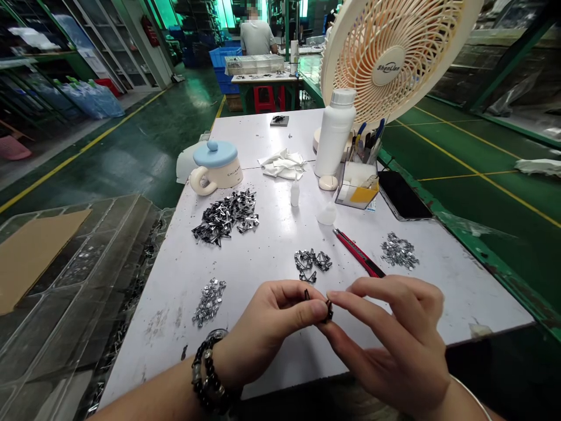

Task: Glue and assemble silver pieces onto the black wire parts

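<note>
Both hands meet at the near edge of the table (272, 140), just above its surface. The left hand (272, 318) is closed to a pinch, thumb and forefinger on a small dark clip (328, 310); a 2nd dark bit shows at its fingertips, too small to tell what it is. The right hand (394, 333) is also nearly closed, its fingertips touching the same clip from the right side – so the clip is held between the 2 hands, not lying on the table.

Risks, as I judge them:
- The clip is very small and the grip is by fingertips only. If 1 hand lets go early, it can drop & roll off the near edge, which is just below the hands.
- The metal parts look thin, w/ sharp ends – too much pressure may prick a finger or bend the part.
- The red cutter (357, 251) lies just beyond the right hand. A quick reach to the small pile (312, 260) or the right pile (398, 251) may brush it.
- The bracelet (208, 374) on the left wrist may sweep the near-left pile (209, 299) if the arm slides left.

The big dark pile (225, 217) lies far left, well apart from the hands.
</note>
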`<state>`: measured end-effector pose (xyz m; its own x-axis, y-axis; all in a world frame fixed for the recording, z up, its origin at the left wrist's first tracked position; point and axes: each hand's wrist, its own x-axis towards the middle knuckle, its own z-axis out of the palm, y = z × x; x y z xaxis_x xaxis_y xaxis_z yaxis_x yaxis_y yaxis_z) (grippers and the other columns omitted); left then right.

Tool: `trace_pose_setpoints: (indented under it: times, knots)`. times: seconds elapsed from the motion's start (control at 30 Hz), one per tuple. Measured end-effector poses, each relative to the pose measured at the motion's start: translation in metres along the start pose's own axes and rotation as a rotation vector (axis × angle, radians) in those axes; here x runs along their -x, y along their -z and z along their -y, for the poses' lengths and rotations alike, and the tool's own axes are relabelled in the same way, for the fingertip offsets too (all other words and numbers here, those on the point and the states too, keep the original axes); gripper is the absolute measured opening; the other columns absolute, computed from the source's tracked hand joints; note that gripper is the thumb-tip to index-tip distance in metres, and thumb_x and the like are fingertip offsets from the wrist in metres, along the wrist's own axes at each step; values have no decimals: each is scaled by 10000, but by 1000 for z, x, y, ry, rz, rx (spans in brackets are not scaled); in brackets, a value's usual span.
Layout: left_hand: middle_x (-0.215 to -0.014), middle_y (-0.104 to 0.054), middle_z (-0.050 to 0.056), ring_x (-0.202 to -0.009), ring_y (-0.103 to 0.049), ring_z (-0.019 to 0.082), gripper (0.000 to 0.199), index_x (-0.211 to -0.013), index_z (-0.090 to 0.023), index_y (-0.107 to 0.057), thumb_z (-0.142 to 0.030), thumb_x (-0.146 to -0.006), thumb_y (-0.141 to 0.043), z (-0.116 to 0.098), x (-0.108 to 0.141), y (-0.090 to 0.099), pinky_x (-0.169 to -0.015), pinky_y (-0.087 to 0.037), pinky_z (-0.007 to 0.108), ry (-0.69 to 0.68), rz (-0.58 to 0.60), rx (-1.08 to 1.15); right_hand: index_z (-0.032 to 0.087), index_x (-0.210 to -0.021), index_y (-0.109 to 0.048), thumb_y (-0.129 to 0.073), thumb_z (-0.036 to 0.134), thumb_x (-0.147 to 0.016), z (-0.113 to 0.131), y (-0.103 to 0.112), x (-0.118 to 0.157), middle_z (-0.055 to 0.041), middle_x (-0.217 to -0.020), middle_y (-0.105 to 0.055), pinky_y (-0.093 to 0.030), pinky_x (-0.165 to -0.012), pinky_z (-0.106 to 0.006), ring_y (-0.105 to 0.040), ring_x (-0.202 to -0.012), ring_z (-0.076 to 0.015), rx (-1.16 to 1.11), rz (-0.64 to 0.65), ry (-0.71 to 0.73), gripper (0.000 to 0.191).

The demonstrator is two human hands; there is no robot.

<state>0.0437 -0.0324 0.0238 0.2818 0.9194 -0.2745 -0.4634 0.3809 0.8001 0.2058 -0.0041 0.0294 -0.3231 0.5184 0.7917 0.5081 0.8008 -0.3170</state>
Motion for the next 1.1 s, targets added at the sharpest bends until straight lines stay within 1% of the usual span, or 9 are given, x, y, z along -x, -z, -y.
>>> trace_pose_setpoints:
  times: [0.2,0.67,0.87,1.1]
  knots:
    - [-727,-600,-10,-699,-531,65,109,-746,-134,-660,-237,-767,-688,2,0,0,-682,-424,174,-21,-13,-12,166,-876,-691,-689,244,-749,0,0,1,-52,-789,-620,-343,-684,-378,-501,-757,-202,4,6,-16,149]
    - [-704,-602,-8,-677,-536,58,118,-760,-131,-666,-242,-748,-706,3,0,-2,-650,-434,152,-38,-61,0,182,-874,-694,-687,252,-756,2,-3,1,-51,-782,-619,-350,-686,-373,-502,-760,-199,13,-3,-20,138]
    - [-729,-598,-3,-687,-547,65,108,-766,-135,-661,-225,-737,-713,3,2,-4,-653,-444,158,-52,-65,19,202,-919,-690,-693,260,-756,-1,-2,4,-43,-784,-616,-342,-691,-367,-493,-764,-194,33,2,3,174]
    - [-743,-614,3,-713,-565,76,89,-774,-145,-664,-212,-738,-711,3,2,-2,-664,-456,160,-61,-69,14,198,-888,-691,-694,278,-756,-2,-2,3,-36,-774,-620,-345,-681,-363,-492,-749,-192,54,1,23,155]
